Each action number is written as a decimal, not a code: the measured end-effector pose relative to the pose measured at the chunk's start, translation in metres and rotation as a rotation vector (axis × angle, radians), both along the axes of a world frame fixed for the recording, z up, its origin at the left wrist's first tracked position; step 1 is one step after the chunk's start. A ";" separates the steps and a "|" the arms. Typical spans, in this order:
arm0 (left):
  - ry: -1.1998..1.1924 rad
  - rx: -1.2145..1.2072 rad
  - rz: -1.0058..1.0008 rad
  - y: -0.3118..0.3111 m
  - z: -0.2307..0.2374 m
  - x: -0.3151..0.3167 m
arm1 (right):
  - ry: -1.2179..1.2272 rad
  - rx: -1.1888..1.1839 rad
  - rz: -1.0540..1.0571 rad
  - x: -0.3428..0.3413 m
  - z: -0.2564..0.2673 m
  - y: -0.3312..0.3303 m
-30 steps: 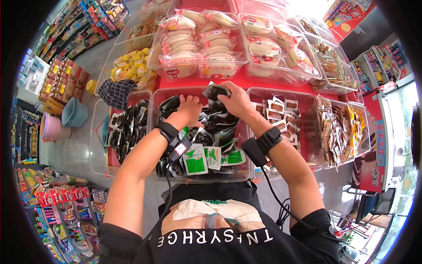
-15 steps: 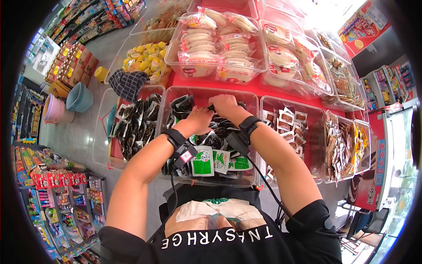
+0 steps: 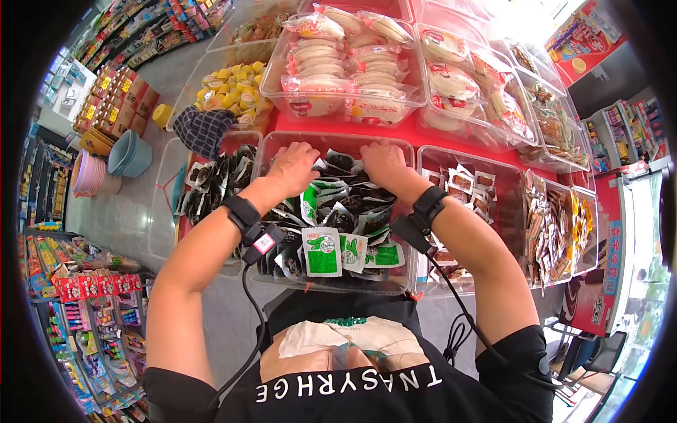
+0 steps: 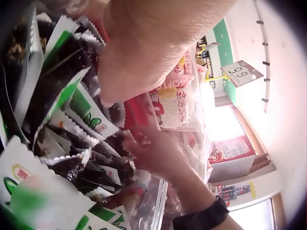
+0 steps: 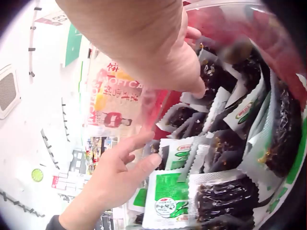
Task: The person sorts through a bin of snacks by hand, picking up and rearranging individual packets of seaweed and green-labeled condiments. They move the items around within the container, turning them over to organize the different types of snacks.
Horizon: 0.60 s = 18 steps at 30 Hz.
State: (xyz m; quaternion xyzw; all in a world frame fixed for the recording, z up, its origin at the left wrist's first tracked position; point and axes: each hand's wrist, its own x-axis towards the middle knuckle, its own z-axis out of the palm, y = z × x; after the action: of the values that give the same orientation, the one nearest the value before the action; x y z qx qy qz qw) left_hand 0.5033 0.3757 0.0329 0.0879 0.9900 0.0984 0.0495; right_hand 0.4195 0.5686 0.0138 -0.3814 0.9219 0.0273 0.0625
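Note:
A clear plastic bin (image 3: 335, 280) is filled with small sealed packets of dark food (image 3: 352, 201), several with green-and-white backs. Deep in its far left side, my left hand (image 3: 293, 169) reaches over the packets; in the right wrist view its fingers lie extended, with the thumb beside a green-and-white packet (image 5: 168, 196). On the far right, my right hand (image 3: 386, 166) touches the packets. The right wrist view has its thumb and fingers apart around a dark packet (image 5: 208, 67); I cannot tell whether they pinch it. Each wrist wears a black strap.
Bins of other snack packets (image 3: 469, 190) flank this one. Behind stand raised bins of bagged flatbreads (image 3: 381, 74). A dark checked cloth (image 3: 203, 130) hangs over a bin corner near yellow cups (image 3: 236, 84). Buckets (image 3: 129, 155) stand on the floor at left.
My hands came together at the back of the bin, the right shifting left, then spread apart to the two sides. The packet my right hand held up earlier is no longer raised.

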 end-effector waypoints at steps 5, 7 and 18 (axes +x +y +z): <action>0.097 0.011 -0.033 0.010 -0.012 -0.003 | -0.150 0.150 -0.134 0.013 -0.003 0.006; 0.068 0.070 0.167 -0.004 -0.014 -0.003 | -0.122 0.143 -0.174 0.011 -0.009 0.005; -0.319 -0.181 0.396 -0.005 -0.005 -0.020 | 0.126 -0.364 -0.168 0.027 -0.004 -0.003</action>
State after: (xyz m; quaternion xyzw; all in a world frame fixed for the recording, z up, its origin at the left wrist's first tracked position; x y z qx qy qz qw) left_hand 0.4836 0.3710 0.0277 -0.1288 0.9724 0.0298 0.1921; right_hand 0.4465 0.5659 0.0097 -0.3058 0.9422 -0.1213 -0.0634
